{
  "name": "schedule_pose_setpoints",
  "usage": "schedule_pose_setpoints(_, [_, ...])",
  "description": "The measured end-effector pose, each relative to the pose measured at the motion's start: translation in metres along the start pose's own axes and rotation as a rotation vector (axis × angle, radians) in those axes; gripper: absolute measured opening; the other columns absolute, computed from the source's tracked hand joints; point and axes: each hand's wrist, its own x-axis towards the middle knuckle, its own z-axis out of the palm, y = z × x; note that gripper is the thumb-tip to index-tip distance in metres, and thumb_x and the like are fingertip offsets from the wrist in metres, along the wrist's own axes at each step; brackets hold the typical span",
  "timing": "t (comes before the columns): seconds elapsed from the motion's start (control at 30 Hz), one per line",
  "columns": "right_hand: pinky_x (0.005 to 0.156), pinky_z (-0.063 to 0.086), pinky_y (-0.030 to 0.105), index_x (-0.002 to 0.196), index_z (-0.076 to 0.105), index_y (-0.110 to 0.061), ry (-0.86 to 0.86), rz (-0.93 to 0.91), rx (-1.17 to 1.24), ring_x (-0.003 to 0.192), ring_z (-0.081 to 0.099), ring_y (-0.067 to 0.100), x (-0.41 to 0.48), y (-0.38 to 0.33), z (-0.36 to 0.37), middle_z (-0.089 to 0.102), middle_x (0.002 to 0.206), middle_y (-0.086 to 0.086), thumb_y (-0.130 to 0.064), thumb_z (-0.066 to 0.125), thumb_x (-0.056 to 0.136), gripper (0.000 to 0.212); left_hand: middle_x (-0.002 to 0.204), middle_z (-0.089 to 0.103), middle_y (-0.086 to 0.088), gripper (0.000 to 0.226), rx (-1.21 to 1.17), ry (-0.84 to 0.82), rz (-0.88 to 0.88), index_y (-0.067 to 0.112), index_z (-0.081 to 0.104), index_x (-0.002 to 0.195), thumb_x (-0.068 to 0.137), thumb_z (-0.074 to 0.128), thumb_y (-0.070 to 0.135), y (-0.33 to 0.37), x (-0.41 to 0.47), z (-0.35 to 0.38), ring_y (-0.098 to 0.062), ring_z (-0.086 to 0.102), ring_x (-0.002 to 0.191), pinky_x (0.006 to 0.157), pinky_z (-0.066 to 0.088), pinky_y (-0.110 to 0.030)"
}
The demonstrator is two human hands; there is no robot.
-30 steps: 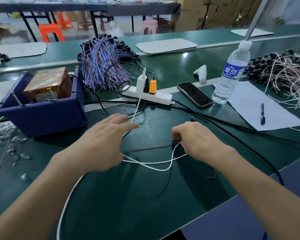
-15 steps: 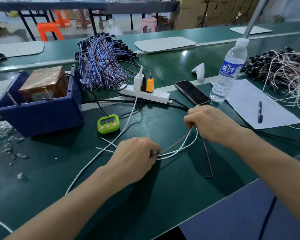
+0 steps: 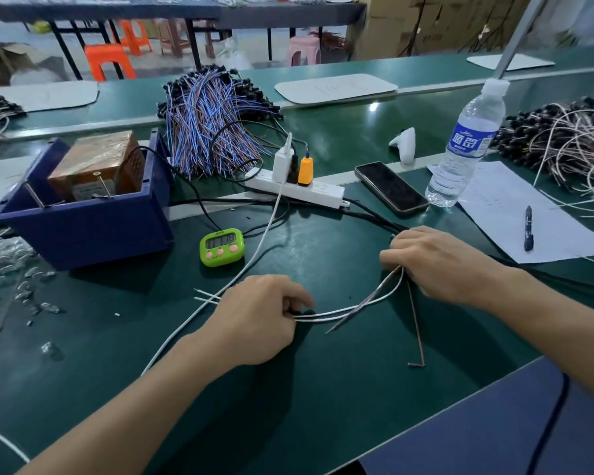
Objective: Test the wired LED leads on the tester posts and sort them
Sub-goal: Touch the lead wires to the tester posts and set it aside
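Note:
My left hand [image 3: 258, 320] pinches one end of a thin white wired LED lead [image 3: 350, 308] low on the green table. My right hand [image 3: 439, 262] grips the other end together with a pinkish lead whose tail hangs down to the table. Bare wire tips stick out to the left of my left hand. The tester, a brown box [image 3: 93, 169] with two metal posts, sits in a blue bin [image 3: 83, 228] at the left. A pile of blue-purple leads [image 3: 210, 125] lies behind it. A heap of white-pink leads [image 3: 570, 145] is at the far right.
A green timer [image 3: 222, 246] sits between the bin and my hands. A white power strip [image 3: 299, 192] with plugs, a phone [image 3: 391, 188], a water bottle [image 3: 467, 145], a paper sheet with a pen [image 3: 528, 229] and black cables cross the table behind my hands.
My left hand came back from the far left and closed on the lead's end. My right hand moved right and away, stretching the leads between both hands. The timer came into view.

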Motion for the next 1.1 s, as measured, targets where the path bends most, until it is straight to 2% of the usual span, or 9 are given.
schedule_pose_setpoints(0.13, [0.082,0.045,0.032,0.085,0.052,-0.025,-0.011,0.103,0.029,0.085,0.055,0.018,0.006,-0.006,-0.001,0.056,0.077,-0.01,0.0,0.055,0.083,0.025,0.092,0.069,0.024,0.029,-0.21,-0.035,-0.053,0.044,0.074,0.109,0.083,0.064,0.036,0.006,0.004,-0.002,0.001,0.062,0.086,0.085,0.054,-0.031])
schedule_pose_setpoints(0.3, [0.064,0.029,0.032,0.086,0.039,-0.028,-0.007,0.333,0.041,0.082,0.047,0.022,0.011,-0.025,0.005,0.046,0.08,-0.008,-0.002,0.045,0.087,0.027,0.109,0.06,0.027,0.06,0.055,0.005,-0.003,0.048,0.053,0.133,0.079,0.058,0.073,0.013,0.003,0.01,0.001,0.053,0.101,0.084,0.04,-0.026])
schedule_pose_setpoints(0.4, [0.065,0.027,0.031,0.085,0.035,-0.027,-0.038,0.379,0.029,0.08,0.043,0.022,0.015,-0.031,0.0,0.043,0.082,-0.008,-0.001,0.045,0.085,0.028,0.115,0.062,0.018,0.051,0.207,0.106,0.082,0.04,0.055,0.134,0.088,0.062,0.059,0.018,0.005,0.021,-0.009,0.056,0.11,0.078,0.035,-0.026])
schedule_pose_setpoints(0.47, [0.068,0.032,0.032,0.089,0.038,-0.026,-0.048,0.37,0.012,0.081,0.047,0.023,0.018,-0.034,-0.003,0.046,0.085,-0.007,0.001,0.048,0.08,0.03,0.103,0.066,0.014,0.023,0.219,0.171,0.098,0.036,0.067,0.117,0.096,0.06,0.038,0.019,0.008,0.021,-0.013,0.062,0.101,0.071,0.038,-0.028])
schedule_pose_setpoints(0.53, [0.076,0.041,0.034,0.099,0.051,-0.026,-0.028,0.358,0.087,0.088,0.054,0.023,0.022,-0.044,-0.006,0.056,0.092,-0.006,0.002,0.05,0.076,0.036,0.096,0.068,0.011,0.019,0.208,0.201,0.084,0.033,0.073,0.104,0.097,0.057,0.025,0.018,0.01,0.021,-0.015,0.064,0.093,0.067,0.04,-0.029])
schedule_pose_setpoints(0.7, [0.076,0.042,0.034,0.097,0.054,-0.025,-0.018,0.342,0.128,0.092,0.053,0.022,0.034,-0.086,-0.006,0.056,0.092,-0.006,0.002,0.05,0.08,0.032,0.103,0.07,0.012,0.019,0.238,0.224,0.087,0.033,0.073,0.11,0.096,0.059,0.034,0.013,0.004,0.013,-0.015,0.065,0.098,0.068,0.033,-0.027])
schedule_pose_setpoints(0.8, [0.073,0.032,0.031,0.1,0.058,-0.026,0.025,0.441,0.154,0.095,0.056,0.022,0.038,-0.105,-0.013,0.06,0.096,-0.006,0.003,0.052,0.079,0.037,0.113,0.072,0.015,0.027,0.162,0.224,0.038,0.036,0.071,0.119,0.093,0.065,0.04,-0.006,-0.014,-0.01,-0.01,0.064,0.105,0.082,0.044,-0.027])
schedule_pose_setpoints(0.87, [0.077,0.038,0.032,0.104,0.065,-0.027,0.136,0.451,0.312,0.099,0.059,0.024,0.047,-0.134,-0.022,0.066,0.101,-0.006,0.001,0.056,0.079,0.039,0.109,0.073,0.019,0.025,0.004,0.248,-0.053,0.038,0.073,0.115,0.09,0.072,0.037,-0.023,-0.031,-0.033,-0.002,0.064,0.103,0.091,0.05,-0.027])
schedule_pose_setpoints(1.1, [0.078,0.049,0.035,0.097,0.069,-0.027,0.217,0.128,0.656,0.094,0.063,0.023,0.133,-0.27,-0.057,0.071,0.097,-0.004,-0.014,0.058,0.085,0.021,0.084,0.067,0.041,0.017,-0.19,0.618,-0.325,0.039,0.079,0.088,0.084,0.078,0.022,-0.089,-0.114,-0.095,0.017,0.062,0.087,0.074,0.038,0.002])
